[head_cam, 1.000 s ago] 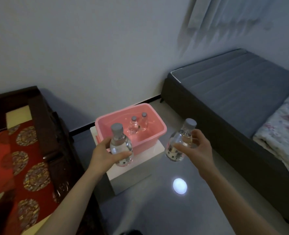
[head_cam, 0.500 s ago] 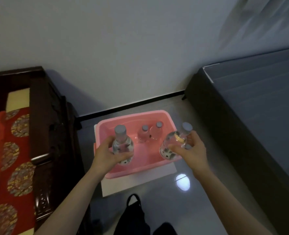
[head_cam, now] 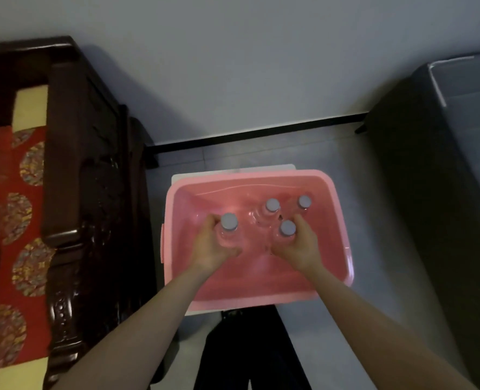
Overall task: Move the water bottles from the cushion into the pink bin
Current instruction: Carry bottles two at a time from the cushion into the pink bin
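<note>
The pink bin (head_cam: 343, 235) sits on a white box on the floor, straight below me. Both my hands reach down inside it. My left hand (head_cam: 213, 249) is wrapped around a clear water bottle with a grey cap (head_cam: 229, 222), held upright in the bin's left half. My right hand (head_cam: 300, 247) grips a second upright bottle (head_cam: 287, 228) near the middle. Two more grey-capped bottles stand at the bin's back: one (head_cam: 272, 206) in the centre and one (head_cam: 304, 202) to the right. The red patterned cushion (head_cam: 11, 237) lies at the far left.
A dark carved wooden sofa arm (head_cam: 72, 192) stands between the cushion and the bin. A dark grey bed (head_cam: 444, 170) runs along the right. The wall with a black skirting (head_cam: 255, 133) is just behind the bin. My dark trouser legs (head_cam: 250, 350) show below the bin.
I have stepped closer and look straight down. Both hands have lowered their bottles from above the bin's front rim down into the bin.
</note>
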`<action>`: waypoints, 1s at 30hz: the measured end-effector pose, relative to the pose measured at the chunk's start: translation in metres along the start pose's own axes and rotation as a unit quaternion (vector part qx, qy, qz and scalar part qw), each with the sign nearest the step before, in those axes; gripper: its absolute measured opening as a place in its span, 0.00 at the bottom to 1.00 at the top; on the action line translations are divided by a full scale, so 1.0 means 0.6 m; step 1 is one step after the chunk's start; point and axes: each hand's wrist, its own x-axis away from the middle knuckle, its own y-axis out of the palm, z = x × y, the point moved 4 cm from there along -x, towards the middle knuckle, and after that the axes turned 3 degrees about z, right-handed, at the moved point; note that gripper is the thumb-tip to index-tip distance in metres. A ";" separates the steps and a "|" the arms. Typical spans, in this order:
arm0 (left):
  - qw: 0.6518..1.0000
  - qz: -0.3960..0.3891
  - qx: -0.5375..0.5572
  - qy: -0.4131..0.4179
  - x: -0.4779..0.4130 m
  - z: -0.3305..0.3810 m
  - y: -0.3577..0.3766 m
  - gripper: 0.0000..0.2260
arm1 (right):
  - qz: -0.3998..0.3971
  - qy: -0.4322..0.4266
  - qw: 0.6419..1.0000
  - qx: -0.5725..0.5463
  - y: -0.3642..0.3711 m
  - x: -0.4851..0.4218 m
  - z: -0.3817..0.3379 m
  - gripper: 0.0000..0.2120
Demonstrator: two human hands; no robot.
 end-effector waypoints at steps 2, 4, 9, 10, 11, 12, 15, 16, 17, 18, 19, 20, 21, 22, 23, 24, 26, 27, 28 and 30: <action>1.000 0.005 -0.001 0.002 -0.020 -0.014 0.013 0.28 | -0.003 -0.003 1.000 0.015 0.011 -0.015 0.012 0.19; 1.000 0.018 0.000 0.009 -0.037 -0.029 0.026 0.29 | -0.008 -0.001 1.000 0.021 0.020 -0.026 0.028 0.18; 0.999 0.032 0.008 0.025 -0.086 -0.053 0.059 0.33 | -0.022 -0.010 0.999 0.038 0.039 -0.053 0.058 0.23; 0.999 0.032 0.011 0.028 -0.094 -0.053 0.064 0.33 | -0.025 -0.007 0.999 0.040 0.041 -0.058 0.062 0.23; 0.999 0.031 0.014 0.031 -0.101 -0.052 0.070 0.34 | -0.028 -0.004 0.999 0.041 0.043 -0.061 0.066 0.24; 0.999 0.031 0.019 0.033 -0.107 -0.052 0.074 0.34 | -0.029 -0.002 0.999 0.041 0.044 -0.064 0.068 0.24; 0.998 0.043 0.035 0.034 -0.121 -0.051 0.084 0.34 | -0.024 -0.003 0.999 0.031 0.045 -0.066 0.073 0.24; 0.998 0.048 0.038 0.034 -0.125 -0.051 0.087 0.33 | -0.022 -0.006 0.999 0.029 0.045 -0.066 0.073 0.24; 0.997 0.051 0.038 0.034 -0.129 -0.050 0.090 0.33 | -0.022 -0.009 0.999 0.029 0.046 -0.066 0.074 0.25; 0.997 0.052 0.037 0.036 -0.133 -0.049 0.093 0.32 | -0.024 -0.013 0.999 0.029 0.046 -0.067 0.075 0.26; 0.997 0.051 0.035 0.039 -0.137 -0.051 0.096 0.32 | -0.028 -0.015 0.999 0.030 0.046 -0.066 0.077 0.26; 0.997 0.051 0.033 0.041 -0.139 -0.050 0.099 0.31 | -0.032 -0.017 0.999 0.033 0.045 -0.067 0.077 0.26; 0.997 0.052 0.030 0.047 -0.141 -0.050 0.100 0.31 | -0.035 -0.019 0.999 0.035 0.043 -0.066 0.076 0.27; 0.997 0.054 0.026 0.051 -0.141 -0.051 0.101 0.31 | -0.036 -0.021 0.998 0.039 0.040 -0.065 0.074 0.27; 0.997 0.055 0.023 0.058 -0.141 -0.050 0.101 0.30 | -0.034 -0.025 0.998 0.045 0.036 -0.063 0.070 0.27; 0.996 0.057 0.018 0.062 -0.142 -0.050 0.101 0.30 | -0.032 -0.032 0.997 0.056 0.030 -0.061 0.064 0.28; 0.997 0.051 0.007 0.061 -0.146 -0.048 0.100 0.32 | -0.028 -0.061 0.994 0.081 0.018 -0.055 0.052 0.28; 0.997 0.042 -0.006 0.059 -0.147 -0.044 0.100 0.33 | -0.028 -0.079 0.992 0.093 0.013 -0.051 0.046 0.26; 0.997 0.033 -0.026 0.058 -0.147 -0.039 0.097 0.36 | -0.032 -0.097 0.990 0.102 0.008 -0.046 0.038 0.24; 0.995 0.018 -0.074 0.064 -0.143 -0.022 0.085 0.39 | -0.050 -0.125 0.984 0.119 0.005 -0.038 0.026 0.21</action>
